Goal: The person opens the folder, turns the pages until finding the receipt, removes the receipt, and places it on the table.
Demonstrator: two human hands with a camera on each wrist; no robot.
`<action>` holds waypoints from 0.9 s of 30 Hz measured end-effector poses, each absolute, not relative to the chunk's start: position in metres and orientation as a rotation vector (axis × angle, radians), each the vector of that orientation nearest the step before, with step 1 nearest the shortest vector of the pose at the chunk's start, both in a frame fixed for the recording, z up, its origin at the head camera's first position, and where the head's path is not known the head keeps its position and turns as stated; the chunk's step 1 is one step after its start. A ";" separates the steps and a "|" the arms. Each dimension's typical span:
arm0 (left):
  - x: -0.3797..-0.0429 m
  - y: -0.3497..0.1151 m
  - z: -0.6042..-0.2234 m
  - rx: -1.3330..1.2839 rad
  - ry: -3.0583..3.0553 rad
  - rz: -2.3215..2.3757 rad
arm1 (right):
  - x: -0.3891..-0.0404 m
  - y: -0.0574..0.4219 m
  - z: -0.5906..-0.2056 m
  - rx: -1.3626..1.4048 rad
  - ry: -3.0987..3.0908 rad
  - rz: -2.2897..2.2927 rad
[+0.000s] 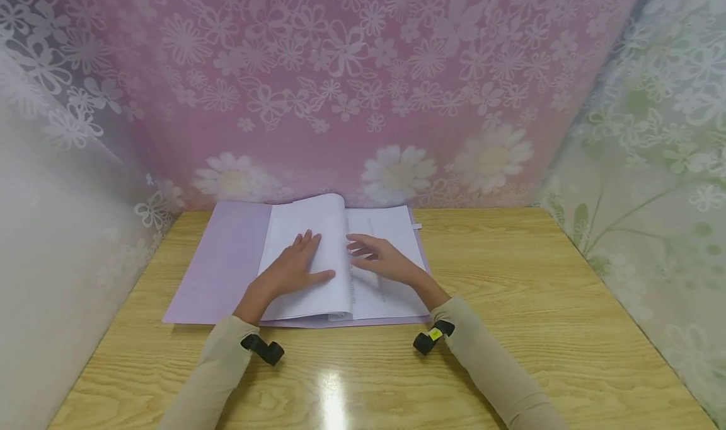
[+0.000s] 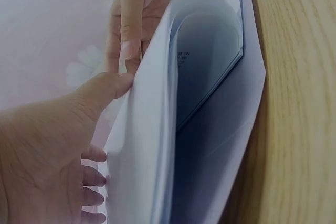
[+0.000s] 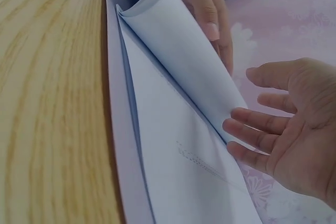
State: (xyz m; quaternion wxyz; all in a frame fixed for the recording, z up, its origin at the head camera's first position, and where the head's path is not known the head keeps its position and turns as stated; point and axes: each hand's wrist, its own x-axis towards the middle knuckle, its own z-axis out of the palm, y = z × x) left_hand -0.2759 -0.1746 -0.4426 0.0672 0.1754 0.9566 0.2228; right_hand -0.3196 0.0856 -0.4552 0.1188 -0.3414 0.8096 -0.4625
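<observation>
Resting on the curved pages [image 1: 331, 219], the left hand [image 1: 291, 270] lies spread, gripping nothing; the right hand [image 1: 388, 261], loosely extended and empty, is just beside them. The folder [image 1: 221, 260] lies open on the table [image 1: 510, 272].

An indoor, booth-like nook, whether in a home or elsewhere unclear: a wood-grain tabletop [image 1: 510, 278] walled by a pink flower-print backdrop [image 1: 317, 115] behind it, a pale flower-print panel [image 1: 62, 197] on its left and a leaf-and-flower-print panel [image 1: 663, 228] on its right.
</observation>
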 end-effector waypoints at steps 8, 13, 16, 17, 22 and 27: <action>-0.278 -0.185 -0.441 0.578 2.828 0.680 | -0.324 0.088 -0.450 -1.033 2.395 -1.358; -0.281 -0.189 -0.443 0.571 2.788 0.676 | -0.333 0.091 -0.452 -0.971 2.407 -1.374; -0.281 -0.189 -0.443 0.518 2.773 0.668 | -0.337 0.093 -0.450 -0.965 2.440 -1.363; -0.281 -0.188 -0.443 0.495 2.768 0.669 | -0.339 0.094 -0.449 -0.958 2.449 -1.361; -0.281 -0.186 -0.443 0.436 2.756 0.675 | -0.347 0.098 -0.444 -0.947 2.506 -1.327; -0.282 -0.187 -0.446 0.401 2.763 0.657 | -0.356 0.105 -0.440 -0.972 2.571 -1.290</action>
